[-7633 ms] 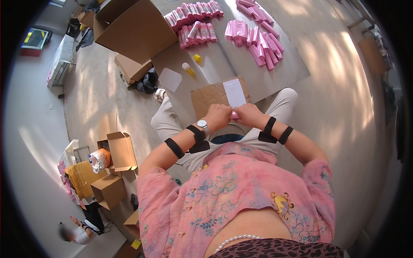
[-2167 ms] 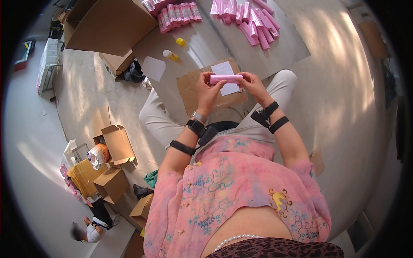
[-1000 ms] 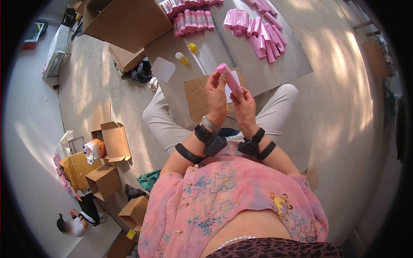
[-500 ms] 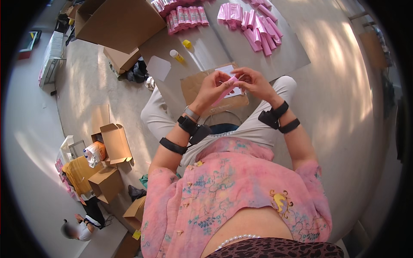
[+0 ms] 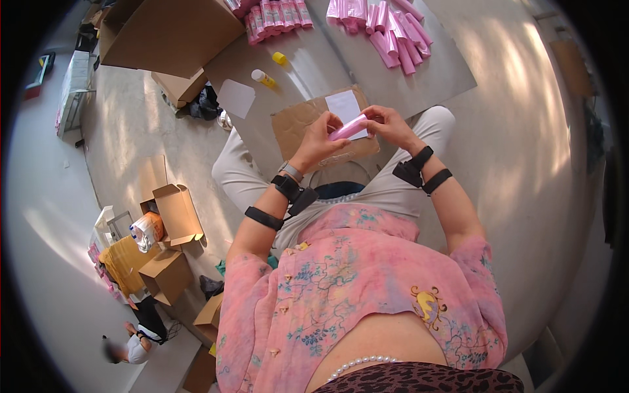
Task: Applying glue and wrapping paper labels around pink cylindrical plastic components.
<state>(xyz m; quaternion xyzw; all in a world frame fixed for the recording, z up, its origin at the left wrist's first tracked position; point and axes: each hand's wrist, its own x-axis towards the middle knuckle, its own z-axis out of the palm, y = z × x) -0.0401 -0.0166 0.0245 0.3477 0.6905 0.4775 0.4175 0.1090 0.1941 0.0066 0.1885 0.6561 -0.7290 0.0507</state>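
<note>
A glossy pink plastic roll [image 5: 348, 128] is held slanted between my two hands, above a flat piece of brown cardboard [image 5: 291, 128]. My left hand [image 5: 318, 141] is closed round its lower left end. At the other end, my right hand [image 5: 390, 126] pinches the roll with bent fingers. Beneath it, a sheet of white paper [image 5: 342, 105] lies on the cardboard, partly covered by the roll and my fingers. Farther left are an uncapped glue stick [image 5: 263, 78], its yellow cap [image 5: 280, 58] and a rounded white card [image 5: 236, 98].
Loose pink rolls [image 5: 400, 39] are heaped at the far right of the grey tabletop [image 5: 432, 78]. Rolls with printed bands [image 5: 278, 18] stand in rows at the far left, beside a large cardboard box [image 5: 167, 36]. More boxes [image 5: 177, 213] and another person [image 5: 134, 344] are at left.
The roll has turned to a flatter slant and shows more of its length between my hands. My left fingers have shifted along it. The whole view has moved slightly.
</note>
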